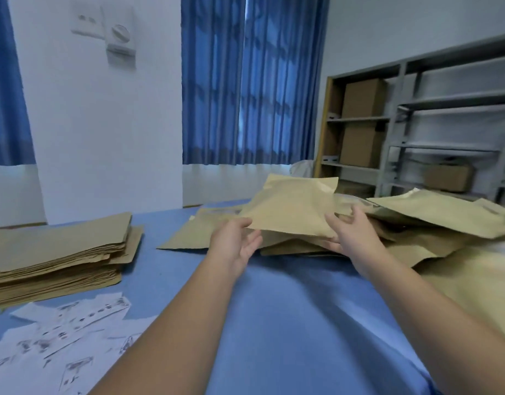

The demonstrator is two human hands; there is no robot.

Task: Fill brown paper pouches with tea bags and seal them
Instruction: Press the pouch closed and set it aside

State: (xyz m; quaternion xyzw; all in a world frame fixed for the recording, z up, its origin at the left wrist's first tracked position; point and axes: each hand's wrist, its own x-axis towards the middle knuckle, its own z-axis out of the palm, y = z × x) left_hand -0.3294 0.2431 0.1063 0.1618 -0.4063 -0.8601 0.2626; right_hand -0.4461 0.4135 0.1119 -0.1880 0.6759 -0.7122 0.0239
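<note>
Holds a brown paper pouch (291,206) above a heap of pouches (433,218) far right on the tabletop (288,295): grips its right corner with the right hand (349,230), touches its left edge with the spread left hand (237,242). Seems partway: leaves stacked flat pouches (54,252) and tea bags (69,332) undone.

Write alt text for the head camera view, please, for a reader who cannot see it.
A person's right hand grips a brown pouch above a loose pile of pouches on a blue table, the left hand touching its near corner. A stack of flat pouches and white printed sheets lie to the left; shelves with cardboard boxes stand behind.
</note>
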